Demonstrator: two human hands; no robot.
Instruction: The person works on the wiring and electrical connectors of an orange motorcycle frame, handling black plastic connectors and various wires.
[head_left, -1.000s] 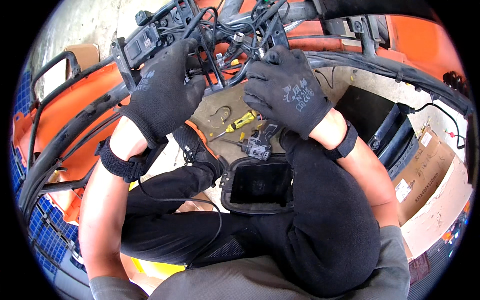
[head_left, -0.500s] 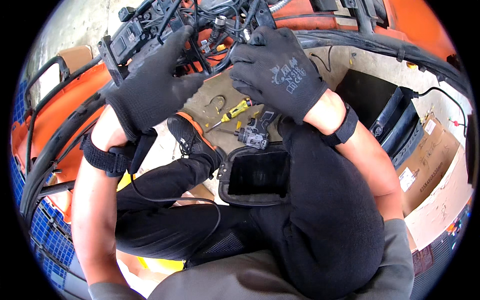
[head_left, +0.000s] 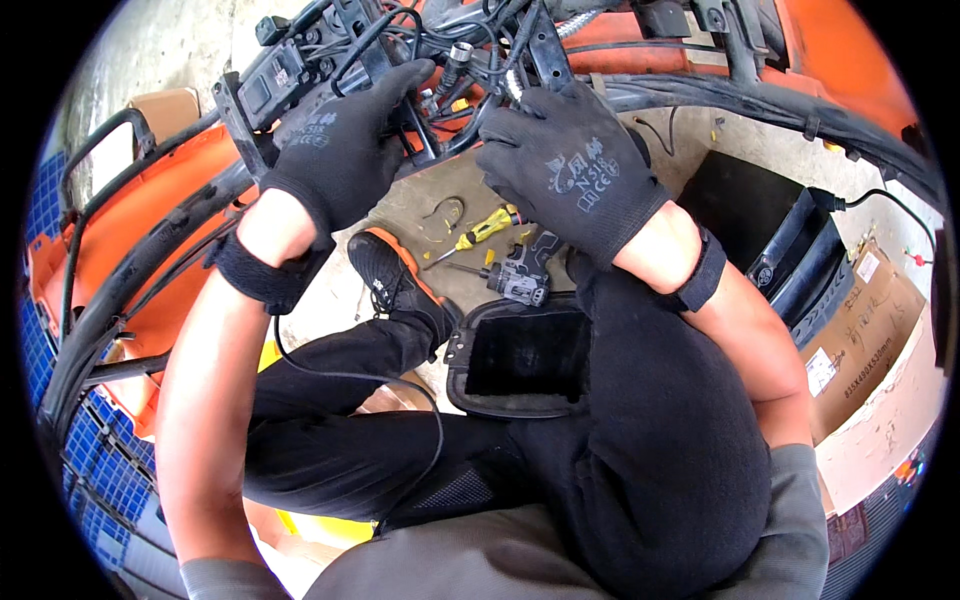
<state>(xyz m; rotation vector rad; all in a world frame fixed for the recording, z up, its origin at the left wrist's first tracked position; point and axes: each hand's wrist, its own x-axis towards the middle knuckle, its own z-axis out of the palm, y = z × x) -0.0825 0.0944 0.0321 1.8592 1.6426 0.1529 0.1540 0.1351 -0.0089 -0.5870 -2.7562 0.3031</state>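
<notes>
Both of my hands wear black gloves and are raised to a bundle of black cables (head_left: 490, 45) on an orange vehicle's frame. My left hand (head_left: 340, 145) lies against a black metal bracket and module (head_left: 275, 82), index finger stretched toward the wiring and thumb apart; its other fingers are partly hidden. A black cylindrical connector with a metal ring (head_left: 460, 53) stands up between my hands. Below it sits a small orange connector (head_left: 460, 105). My right hand (head_left: 575, 170) is closed beside the cables, under a black perforated bracket (head_left: 550, 55); what its curled fingers hold is hidden.
A yellow-handled screwdriver (head_left: 485, 228) and a grey power drill (head_left: 520, 275) lie on the floor beyond an open black case (head_left: 457, 375). At right stand a black box-shaped unit (head_left: 740, 205) with a cable and a cardboard box (head_left: 865, 335). An orange panel (head_left: 150, 235) curves along the left.
The view has shifted slightly, moving the scene right and down. My left hand has moved right, its index finger now reaching closer to the ringed connector. My right hand stays closed by the cables.
</notes>
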